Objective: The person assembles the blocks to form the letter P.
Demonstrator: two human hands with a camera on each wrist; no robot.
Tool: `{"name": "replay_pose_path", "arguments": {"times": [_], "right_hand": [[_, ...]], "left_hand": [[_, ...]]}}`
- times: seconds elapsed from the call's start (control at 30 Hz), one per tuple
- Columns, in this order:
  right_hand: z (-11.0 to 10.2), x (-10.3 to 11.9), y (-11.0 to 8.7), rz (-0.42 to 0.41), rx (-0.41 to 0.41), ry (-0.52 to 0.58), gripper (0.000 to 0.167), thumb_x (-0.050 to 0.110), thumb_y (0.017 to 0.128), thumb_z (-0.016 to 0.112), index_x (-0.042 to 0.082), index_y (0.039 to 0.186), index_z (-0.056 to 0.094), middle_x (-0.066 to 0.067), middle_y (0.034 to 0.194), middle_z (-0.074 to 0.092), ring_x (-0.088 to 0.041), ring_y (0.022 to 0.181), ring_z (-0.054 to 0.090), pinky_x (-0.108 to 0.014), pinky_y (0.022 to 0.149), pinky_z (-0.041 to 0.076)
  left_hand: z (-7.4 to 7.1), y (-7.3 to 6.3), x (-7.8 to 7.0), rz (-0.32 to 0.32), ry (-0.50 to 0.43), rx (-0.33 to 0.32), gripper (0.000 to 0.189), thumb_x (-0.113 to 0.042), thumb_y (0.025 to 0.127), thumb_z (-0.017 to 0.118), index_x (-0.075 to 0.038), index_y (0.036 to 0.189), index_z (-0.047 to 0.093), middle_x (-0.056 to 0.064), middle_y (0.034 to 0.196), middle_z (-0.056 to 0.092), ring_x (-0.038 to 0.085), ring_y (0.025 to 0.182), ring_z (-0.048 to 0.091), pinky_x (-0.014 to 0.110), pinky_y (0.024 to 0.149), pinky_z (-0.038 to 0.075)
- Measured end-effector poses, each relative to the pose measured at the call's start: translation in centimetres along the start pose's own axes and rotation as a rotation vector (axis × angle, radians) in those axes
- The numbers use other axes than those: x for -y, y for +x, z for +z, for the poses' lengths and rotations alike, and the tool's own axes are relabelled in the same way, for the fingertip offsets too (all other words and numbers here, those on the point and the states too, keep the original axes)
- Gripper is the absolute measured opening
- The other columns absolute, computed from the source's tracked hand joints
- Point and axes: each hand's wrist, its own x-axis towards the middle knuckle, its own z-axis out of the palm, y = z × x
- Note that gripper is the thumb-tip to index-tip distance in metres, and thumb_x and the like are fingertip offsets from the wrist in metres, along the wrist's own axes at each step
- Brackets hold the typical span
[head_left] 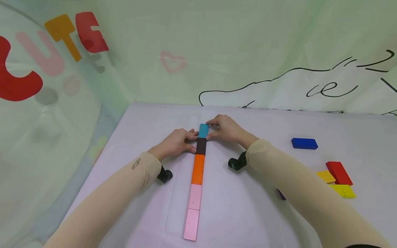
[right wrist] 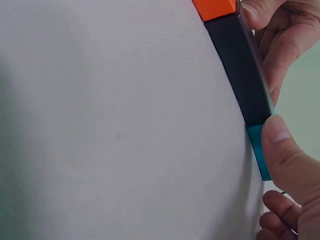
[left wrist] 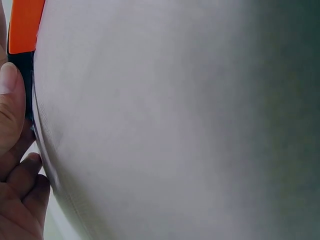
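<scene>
A single-file row of flat blocks runs away from me on the table. Its far end is a teal block (head_left: 203, 131), then a black block (head_left: 201, 146), an orange block (head_left: 198, 169) and two pink blocks (head_left: 191, 224). My left hand (head_left: 176, 142) is at the row's left side, thumb by the black block and fingertips by the teal one. From the right, my right hand (head_left: 227, 129) touches the teal block with thumb and forefinger spread along its edge. In the right wrist view its thumb (right wrist: 285, 152) lies against the teal block, with the other fingers partly hidden.
A blue block (head_left: 304, 143) lies off to the right. Nearer, a red block (head_left: 339, 173) sits beside two yellow blocks (head_left: 343, 191). A dark block (head_left: 281, 194) is mostly hidden by my right sleeve. A printed cloth wall (head_left: 186, 41) rises behind the table.
</scene>
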Motion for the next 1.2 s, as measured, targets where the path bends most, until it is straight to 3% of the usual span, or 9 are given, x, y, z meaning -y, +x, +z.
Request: {"name": "replay_pose_path", "arguments": {"times": [0.6, 1.2], "right_hand": [[0.40, -0.38, -0.25, -0.038, -0.050, 0.018, 0.054, 0.021, 0.093, 0.077, 0.000, 0.140, 0.061, -0.023, 0.131, 0.065, -0.036, 0.119, 0.059, -0.050, 0.109, 0.048], [0.43, -0.25, -0.20, -0.027, -0.038, 0.014, 0.054, 0.021, 0.093, 0.077, 0.000, 0.140, 0.061, -0.023, 0.132, 0.064, -0.036, 0.120, 0.058, -0.050, 0.111, 0.047]], "left_hand": [[0.17, -0.27, 0.08, 0.013, -0.026, -0.007, 0.054, -0.021, 0.093, 0.075, -0.008, 0.143, 0.058, 0.001, 0.156, 0.049, 0.022, 0.155, 0.031, 0.044, 0.129, 0.023], [0.08, -0.36, 0.05, 0.012, -0.049, -0.003, 0.057, -0.022, 0.091, 0.078, -0.007, 0.142, 0.058, 0.002, 0.157, 0.048, 0.021, 0.156, 0.031, 0.044, 0.129, 0.022]]}}
